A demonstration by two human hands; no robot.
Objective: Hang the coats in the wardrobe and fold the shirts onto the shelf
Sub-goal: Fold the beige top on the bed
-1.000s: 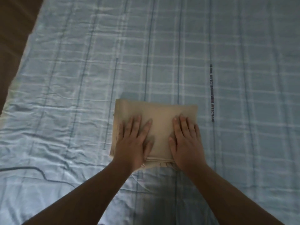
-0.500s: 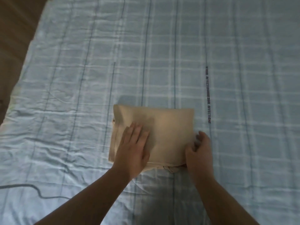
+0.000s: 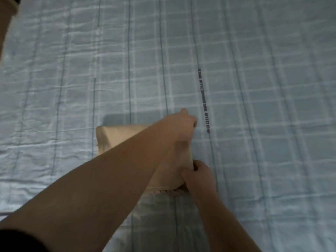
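Note:
A folded beige shirt [image 3: 118,137] lies on the bed in front of me. My left arm crosses over it, and my left hand [image 3: 180,127] grips its far right corner with curled fingers. At the shirt's near right corner my right hand [image 3: 199,177] pinches the edge, thumb on top. My left forearm hides much of the shirt's middle.
The bed is covered with a pale blue checked sheet [image 3: 254,88] bearing a strip of printed lettering [image 3: 204,100] just right of the shirt. The bed's left edge and dark floor [image 3: 5,20] show at the top left.
My left hand left the shirt's left half and reached across to its far right corner. My right hand slid to the near right corner and closed on the edge.

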